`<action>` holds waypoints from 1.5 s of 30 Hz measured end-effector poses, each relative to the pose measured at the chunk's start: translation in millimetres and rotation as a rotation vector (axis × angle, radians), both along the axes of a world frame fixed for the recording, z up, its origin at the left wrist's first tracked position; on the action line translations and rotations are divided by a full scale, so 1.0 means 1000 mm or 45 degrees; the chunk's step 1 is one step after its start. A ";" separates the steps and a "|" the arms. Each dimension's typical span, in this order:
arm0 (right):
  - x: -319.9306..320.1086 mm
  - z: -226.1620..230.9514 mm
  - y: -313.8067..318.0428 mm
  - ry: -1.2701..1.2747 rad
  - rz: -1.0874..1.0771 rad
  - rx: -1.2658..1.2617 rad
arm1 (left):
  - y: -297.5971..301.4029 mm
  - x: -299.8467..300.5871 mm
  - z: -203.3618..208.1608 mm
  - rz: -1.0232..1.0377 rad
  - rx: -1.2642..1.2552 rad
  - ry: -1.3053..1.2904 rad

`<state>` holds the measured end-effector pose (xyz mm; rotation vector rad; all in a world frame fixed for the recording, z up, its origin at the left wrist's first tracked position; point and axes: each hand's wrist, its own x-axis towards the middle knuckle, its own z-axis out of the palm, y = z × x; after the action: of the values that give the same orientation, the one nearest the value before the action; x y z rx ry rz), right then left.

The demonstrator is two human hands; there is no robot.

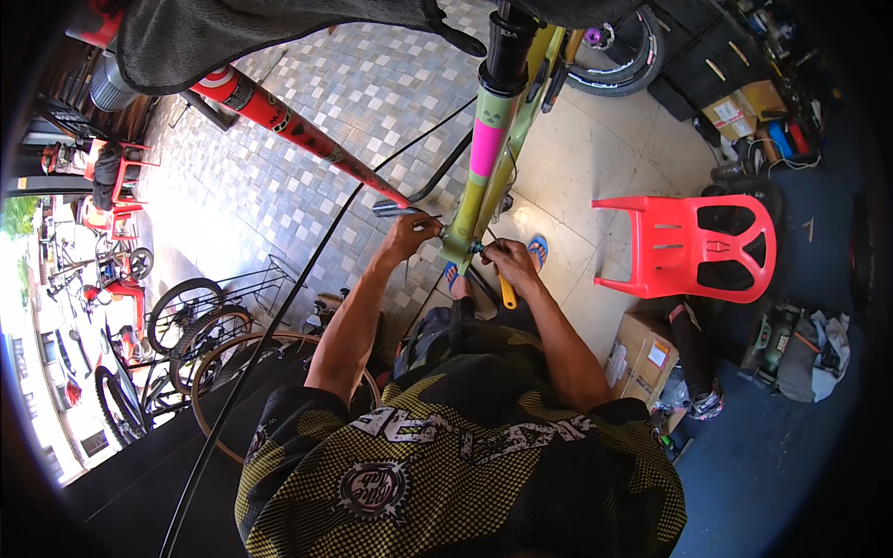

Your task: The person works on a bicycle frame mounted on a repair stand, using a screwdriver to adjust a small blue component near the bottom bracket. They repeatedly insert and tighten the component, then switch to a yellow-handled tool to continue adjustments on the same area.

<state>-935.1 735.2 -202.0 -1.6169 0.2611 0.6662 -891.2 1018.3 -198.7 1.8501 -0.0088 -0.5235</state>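
An olive-green bicycle frame [473,191] with a pink band hangs upright in front of me, its bottom bracket shell [456,247] low and between my hands. At the shell's left side is my left hand [412,236], thumb and fingers pinched together; what they hold, if anything, is too small to make out. My right hand [511,259] is closed at the shell's right side, next to a small blue-green part [477,248]. A yellow-handled tool [507,292] sticks out below its fingers; the tool's working end is hidden.
A red pole [298,135] slants down on the left, below a dark grey cloth [270,46]. To the right lies a red plastic chair [693,248], near a cardboard box [640,358]. Several bicycles [200,321] stand at left. A wheel [623,56] is at upper right.
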 end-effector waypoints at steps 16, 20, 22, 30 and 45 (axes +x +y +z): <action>-0.025 0.014 -0.040 0.554 -0.153 0.150 | -0.014 -0.008 -0.002 0.179 0.163 0.082; -0.089 0.013 -0.052 0.458 -0.152 0.098 | -0.017 -0.017 0.013 0.223 0.140 0.165; -0.096 0.018 -0.056 0.399 -0.177 0.111 | -0.016 -0.019 0.019 0.209 0.151 0.163; -0.045 0.063 -0.055 0.533 0.168 0.271 | -0.008 -0.019 0.018 0.386 -0.055 0.375; -0.025 0.058 -0.047 0.507 0.288 0.308 | 0.010 -0.006 0.004 -0.141 0.105 -0.191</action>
<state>-959.9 688.3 -143.5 -1.2835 0.2763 1.1521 -897.6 1028.3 -195.0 1.9746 -0.1938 -0.4668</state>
